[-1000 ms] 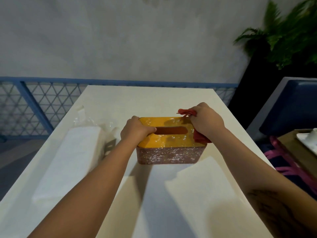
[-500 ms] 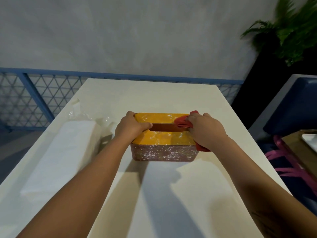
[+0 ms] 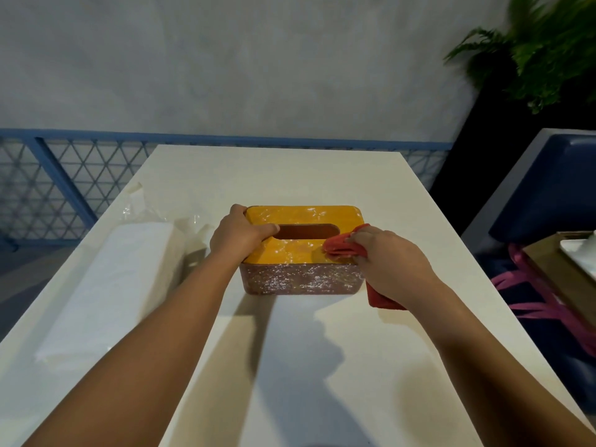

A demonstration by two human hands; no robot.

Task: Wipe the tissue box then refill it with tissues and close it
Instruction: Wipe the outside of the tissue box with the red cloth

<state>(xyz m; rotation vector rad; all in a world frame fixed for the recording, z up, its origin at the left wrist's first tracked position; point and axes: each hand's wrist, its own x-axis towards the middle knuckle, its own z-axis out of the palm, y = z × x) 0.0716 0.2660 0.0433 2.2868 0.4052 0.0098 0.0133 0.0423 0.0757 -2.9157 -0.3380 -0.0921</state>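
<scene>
Table [image 3: 290,175] first, white and wide, with a wrapped tissue pack [image 3: 109,285] along its left side. The tissue box [image 3: 300,279] sits mid-table, yellow lid [image 3: 300,214] on. Left hand [image 3: 238,237] clamps the box's left end, right hand [image 3: 387,256] grips the red cloth [image 3: 342,246] on the lid's near-right corner. Best bet: firm overlapping strokes, box pinned hard.

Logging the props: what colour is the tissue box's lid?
Orange-yellow with whitish flecks; the lid shows best in the head view.
</scene>
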